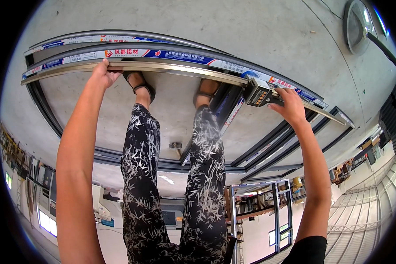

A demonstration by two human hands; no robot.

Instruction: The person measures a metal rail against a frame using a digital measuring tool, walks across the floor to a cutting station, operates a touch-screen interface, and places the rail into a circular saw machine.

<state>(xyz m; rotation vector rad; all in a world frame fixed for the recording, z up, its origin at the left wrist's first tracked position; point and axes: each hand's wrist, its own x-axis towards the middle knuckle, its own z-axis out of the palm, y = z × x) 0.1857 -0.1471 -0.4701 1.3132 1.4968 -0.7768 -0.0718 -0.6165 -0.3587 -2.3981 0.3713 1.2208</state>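
Observation:
A long bronze-coloured metal bar (176, 67) lies along the near side of a dark aluminium frame rail (224, 65) covered with printed blue, white and red film. My left hand (102, 77) is closed on the bar toward its left end, beside a short reddish-brown section. A boxy silver-and-black device (257, 92) with small orange-marked panels sits on the bar farther right. My right hand (291, 105) is closed around the dark rear part of this device, thumb below and fingers above at the bar. The palm hides some of the grip.
The dark frame (114, 157) surrounds my sandalled feet on the grey concrete floor (233, 22). Several crossbars (268, 147) lie at the right. A small tool (176, 146) rests on the floor behind my feet. A round metal base (357, 27) stands at the upper right.

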